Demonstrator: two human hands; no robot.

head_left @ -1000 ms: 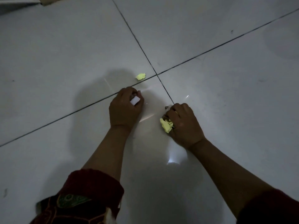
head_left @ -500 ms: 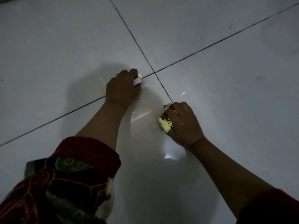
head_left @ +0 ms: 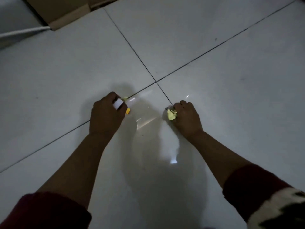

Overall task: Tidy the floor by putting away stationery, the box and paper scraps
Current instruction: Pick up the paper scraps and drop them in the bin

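Left hand [head_left: 107, 114] grips white piece [head_left: 118, 103] + yellow scraps [head_left: 127, 111], just left of tile-joint cross [head_left: 156, 82]. Right hand [head_left: 186, 115] clutches crumpled yellow paper [head_left: 171, 114], just right. Scraps look gathered, not yet binned; cardboard box [head_left: 62, 9] far behind cross, still out.

The floor [head_left: 214, 96] is pale grey-white glossy tile crossed by dark grout lines. A brown cardboard box [head_left: 66, 9] sits at the top left. The right hand [head_left: 186, 118] holds a crumpled pale yellow scrap [head_left: 171, 114]; the left hand [head_left: 107, 114] holds a small white piece [head_left: 118, 103], with what looks like an orange-yellow bit [head_left: 127, 111] beside it. Both sleeves [head_left: 46, 212] are dark red, the right one [head_left: 272, 200] with a black-and-white pattern.
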